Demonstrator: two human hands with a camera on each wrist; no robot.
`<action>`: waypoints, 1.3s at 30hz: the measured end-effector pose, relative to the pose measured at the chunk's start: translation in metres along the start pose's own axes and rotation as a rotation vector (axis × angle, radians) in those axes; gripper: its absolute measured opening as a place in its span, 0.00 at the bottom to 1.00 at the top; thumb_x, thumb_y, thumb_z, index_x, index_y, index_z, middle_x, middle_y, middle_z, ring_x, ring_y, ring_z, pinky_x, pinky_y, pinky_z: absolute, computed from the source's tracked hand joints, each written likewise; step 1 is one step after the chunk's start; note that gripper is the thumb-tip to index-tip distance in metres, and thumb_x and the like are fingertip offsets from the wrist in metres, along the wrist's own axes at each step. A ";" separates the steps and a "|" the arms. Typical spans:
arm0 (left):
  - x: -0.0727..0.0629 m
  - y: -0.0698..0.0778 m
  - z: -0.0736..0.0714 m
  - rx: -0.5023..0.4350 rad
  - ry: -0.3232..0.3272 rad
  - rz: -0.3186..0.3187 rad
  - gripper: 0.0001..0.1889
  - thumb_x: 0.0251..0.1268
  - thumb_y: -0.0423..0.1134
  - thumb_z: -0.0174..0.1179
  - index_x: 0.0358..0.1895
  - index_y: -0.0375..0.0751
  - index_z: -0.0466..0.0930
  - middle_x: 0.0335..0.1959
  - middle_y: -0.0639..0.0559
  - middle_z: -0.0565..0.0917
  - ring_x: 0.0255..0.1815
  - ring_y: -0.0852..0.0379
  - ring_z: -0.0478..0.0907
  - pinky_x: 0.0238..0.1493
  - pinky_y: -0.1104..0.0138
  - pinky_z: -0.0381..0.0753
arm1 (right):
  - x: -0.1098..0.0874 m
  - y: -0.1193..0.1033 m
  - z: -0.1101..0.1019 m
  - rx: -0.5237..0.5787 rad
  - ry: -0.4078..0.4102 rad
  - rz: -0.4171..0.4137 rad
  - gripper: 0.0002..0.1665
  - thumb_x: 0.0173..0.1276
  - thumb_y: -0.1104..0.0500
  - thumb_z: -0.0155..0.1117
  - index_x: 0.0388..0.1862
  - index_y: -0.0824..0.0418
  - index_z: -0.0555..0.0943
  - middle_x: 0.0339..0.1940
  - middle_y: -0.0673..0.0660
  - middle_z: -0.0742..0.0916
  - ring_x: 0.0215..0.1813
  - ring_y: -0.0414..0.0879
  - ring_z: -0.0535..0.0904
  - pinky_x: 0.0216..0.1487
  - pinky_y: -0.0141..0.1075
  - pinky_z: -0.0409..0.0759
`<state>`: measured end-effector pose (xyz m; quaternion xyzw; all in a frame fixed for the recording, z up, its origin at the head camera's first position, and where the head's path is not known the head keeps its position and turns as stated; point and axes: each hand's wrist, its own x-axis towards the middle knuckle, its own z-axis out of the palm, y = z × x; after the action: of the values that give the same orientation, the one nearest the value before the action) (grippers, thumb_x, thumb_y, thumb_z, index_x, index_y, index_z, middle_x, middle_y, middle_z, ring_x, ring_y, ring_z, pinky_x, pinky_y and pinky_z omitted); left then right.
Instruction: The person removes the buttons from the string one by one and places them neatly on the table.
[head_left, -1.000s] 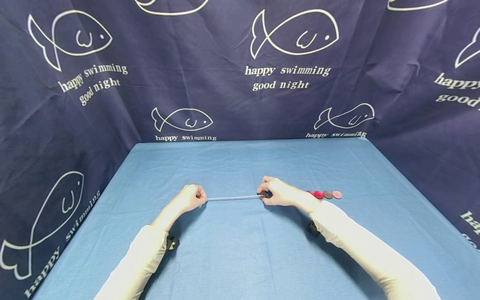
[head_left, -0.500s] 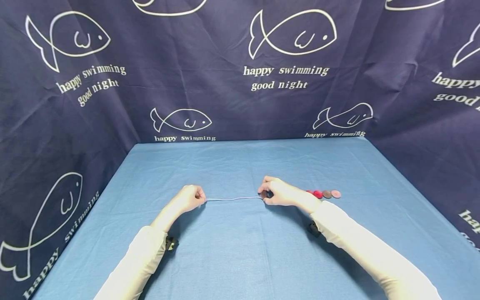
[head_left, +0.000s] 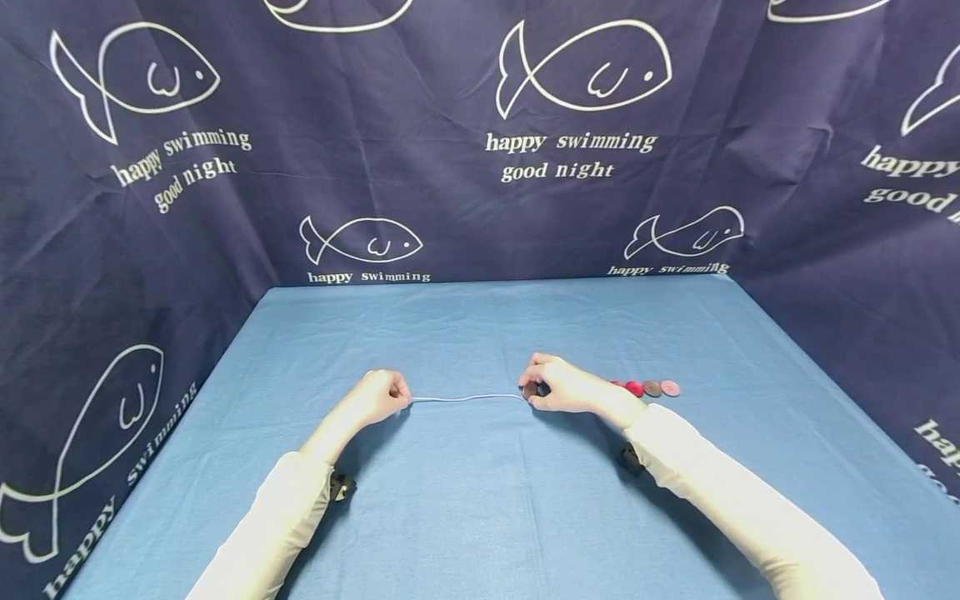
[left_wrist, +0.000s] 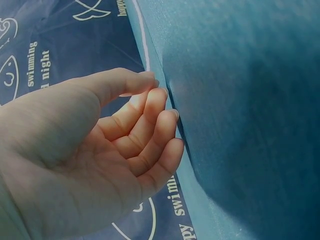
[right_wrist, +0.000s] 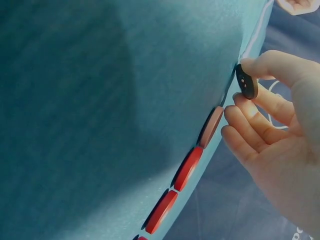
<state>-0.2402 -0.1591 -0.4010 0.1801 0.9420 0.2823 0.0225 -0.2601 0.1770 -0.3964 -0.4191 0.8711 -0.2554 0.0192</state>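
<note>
In the head view my left hand [head_left: 382, 396] pinches one end of a thin white string [head_left: 465, 399] between thumb and forefinger. The string runs across to my right hand [head_left: 557, 386] in a slack, slightly wavy line just at the cloth. That hand holds a dark brown button [head_left: 531, 389] on its edge, thumb against forefinger. In the right wrist view the button [right_wrist: 246, 82] shows small holes, and the string [right_wrist: 257, 32] reaches the thumb tip beside it. Whether the string passes through a hole cannot be told. The left wrist view shows the string [left_wrist: 144, 37] leaving the left fingertips.
Several buttons lie in a row right of my right hand, among them a red button [head_left: 633, 388], a brown button [head_left: 652, 388] and a pink button [head_left: 670, 388]. My right forearm partly covers the row. A blue cloth [head_left: 465, 517] covers the table, with a dark fish-print curtain [head_left: 450, 183] behind.
The string was pulled straight a second ago and now sags in a gentle wave. The button has turned slightly in my right fingers, while the left hand stays nearly still.
</note>
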 end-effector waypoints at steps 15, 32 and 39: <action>-0.001 0.002 -0.001 -0.019 -0.016 -0.012 0.04 0.55 0.29 0.58 0.26 0.38 0.80 0.17 0.53 0.80 0.19 0.63 0.72 0.27 0.69 0.72 | -0.005 0.002 -0.002 -0.029 0.029 0.000 0.09 0.56 0.67 0.64 0.37 0.66 0.81 0.32 0.55 0.79 0.34 0.43 0.78 0.39 0.34 0.76; -0.001 0.003 0.000 -0.007 -0.005 -0.007 0.03 0.54 0.29 0.59 0.25 0.39 0.80 0.17 0.54 0.79 0.19 0.64 0.72 0.28 0.70 0.73 | -0.009 0.001 -0.004 -0.008 0.029 -0.008 0.08 0.56 0.69 0.63 0.36 0.66 0.79 0.32 0.57 0.79 0.32 0.44 0.76 0.34 0.30 0.74; 0.000 0.002 0.000 -0.005 0.001 -0.007 0.03 0.53 0.29 0.59 0.25 0.39 0.80 0.17 0.53 0.79 0.19 0.64 0.72 0.28 0.69 0.73 | -0.009 0.002 -0.004 -0.028 0.019 0.007 0.08 0.55 0.66 0.65 0.36 0.65 0.80 0.32 0.55 0.78 0.34 0.45 0.75 0.37 0.31 0.73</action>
<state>-0.2393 -0.1577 -0.3995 0.1765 0.9419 0.2847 0.0234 -0.2567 0.1864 -0.3952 -0.4137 0.8762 -0.2471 0.0057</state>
